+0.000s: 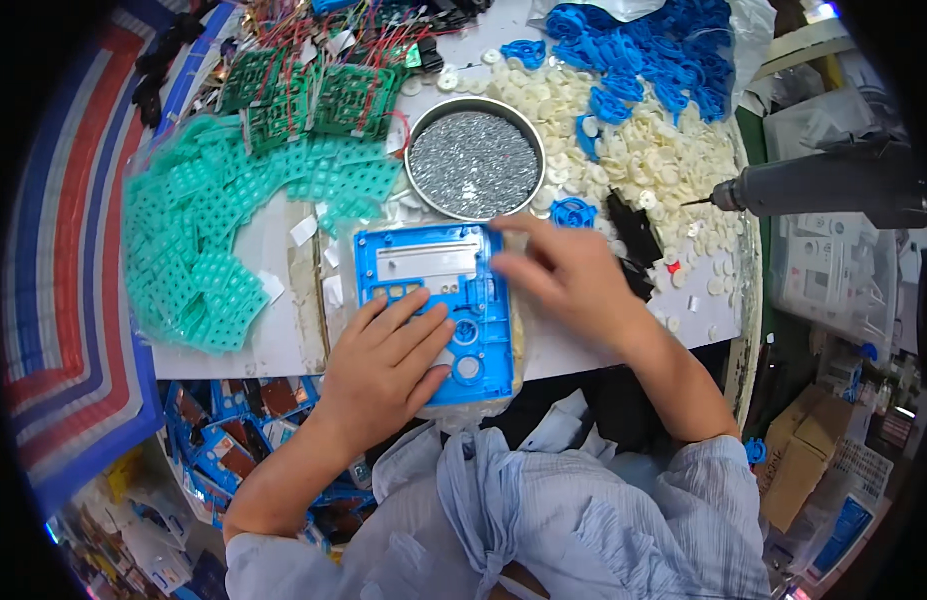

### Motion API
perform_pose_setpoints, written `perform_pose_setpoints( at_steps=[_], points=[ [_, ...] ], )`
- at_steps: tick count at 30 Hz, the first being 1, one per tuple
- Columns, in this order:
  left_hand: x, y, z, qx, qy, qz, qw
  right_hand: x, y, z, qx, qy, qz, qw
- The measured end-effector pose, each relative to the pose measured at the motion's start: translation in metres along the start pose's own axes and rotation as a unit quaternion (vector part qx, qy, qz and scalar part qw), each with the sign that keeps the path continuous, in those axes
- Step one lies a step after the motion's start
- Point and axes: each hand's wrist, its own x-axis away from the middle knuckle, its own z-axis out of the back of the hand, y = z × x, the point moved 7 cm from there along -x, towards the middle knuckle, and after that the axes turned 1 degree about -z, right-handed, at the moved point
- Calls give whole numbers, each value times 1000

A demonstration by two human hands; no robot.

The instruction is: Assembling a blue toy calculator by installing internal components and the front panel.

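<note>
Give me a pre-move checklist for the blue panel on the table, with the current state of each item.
1. Blue panel lies flat on the table: ok.
2. Left hand presses on the panel's lower part: ok.
3. Right hand is at the panel's upper right edge: ok; whether it holds a part: cannot tell.
4. Round metal tray of screws is just behind the panel: ok.
5. Power screwdriver is in hand: not ok, neither hand holds it.

bright even light | soft shadows | fisheye bending, dark rim
</note>
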Motion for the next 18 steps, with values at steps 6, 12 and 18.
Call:
perform_pose_setpoints(
  at_steps=[6,12,18],
  points=[
    [-2,2,-1,0,22,13,1000,-36,34,59,257,166,57,950],
    [22,5,17,47,144,-9,988,-53,34,44,342,118,-2,932],
    [56,17,20,87,157,1,984,-56,50,46,368,133,6,920]
  ],
)
